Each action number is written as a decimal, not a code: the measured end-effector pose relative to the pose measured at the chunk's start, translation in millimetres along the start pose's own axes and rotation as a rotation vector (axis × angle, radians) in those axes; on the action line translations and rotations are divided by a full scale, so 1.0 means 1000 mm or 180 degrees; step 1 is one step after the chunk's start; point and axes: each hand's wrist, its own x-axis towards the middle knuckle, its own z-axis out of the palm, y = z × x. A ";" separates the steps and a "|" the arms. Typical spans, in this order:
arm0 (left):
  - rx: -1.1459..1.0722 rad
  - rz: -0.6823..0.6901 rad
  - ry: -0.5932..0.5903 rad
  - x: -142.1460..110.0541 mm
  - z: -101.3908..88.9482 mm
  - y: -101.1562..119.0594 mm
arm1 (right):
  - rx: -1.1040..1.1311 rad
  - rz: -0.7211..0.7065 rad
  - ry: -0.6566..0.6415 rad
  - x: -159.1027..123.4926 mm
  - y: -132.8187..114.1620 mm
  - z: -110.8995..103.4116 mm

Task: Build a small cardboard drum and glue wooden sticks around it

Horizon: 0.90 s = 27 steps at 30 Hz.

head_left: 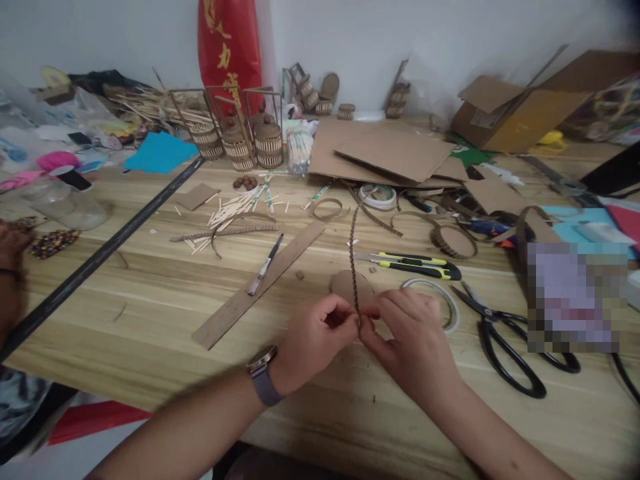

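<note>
Both my hands meet at the near end of a narrow corrugated cardboard strip (355, 267), which stretches away from me with its ridged edge showing. My left hand (320, 333), with a watch on its wrist, pinches the strip between thumb and forefinger. Close against it, my right hand (407, 327) pinches the same end. A round cardboard disc (345, 285) lies just beyond my fingers, partly covered. Past my right hand are a roll of tape (453, 308) and a yellow-and-black utility knife (415, 261).
Black-handled scissors (515, 357) lie at the right. A pen (265, 267) rests on a flat cardboard strip (220, 327) at the left. Behind stand small stick-sided baskets (269, 147) and stacked cardboard sheets (370, 143). Another person's hand (10, 250) is at the left edge.
</note>
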 end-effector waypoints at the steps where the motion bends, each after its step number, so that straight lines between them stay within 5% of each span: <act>1: -0.0052 -0.0020 -0.0020 0.000 0.000 0.000 | -0.0004 -0.0005 0.0011 0.000 0.000 0.000; 10: -0.0274 -0.0066 -0.0015 0.001 -0.001 0.004 | 0.0705 0.0291 -0.0202 0.007 0.008 -0.005; 18: -0.1013 -0.0450 -0.0177 0.005 -0.001 -0.002 | 0.3472 0.2104 -0.0627 0.020 0.043 -0.016; 21: -0.1051 -0.0467 -0.0228 0.005 -0.002 -0.002 | 0.4181 0.2402 -0.0587 0.021 0.065 -0.025; 24: -0.1119 -0.0488 -0.0336 0.005 -0.002 0.000 | 0.4388 0.2781 -0.0152 0.023 0.084 -0.036; 27: -0.1201 -0.0553 -0.0501 0.003 -0.001 0.002 | 0.4405 0.3501 0.1156 0.027 0.093 -0.044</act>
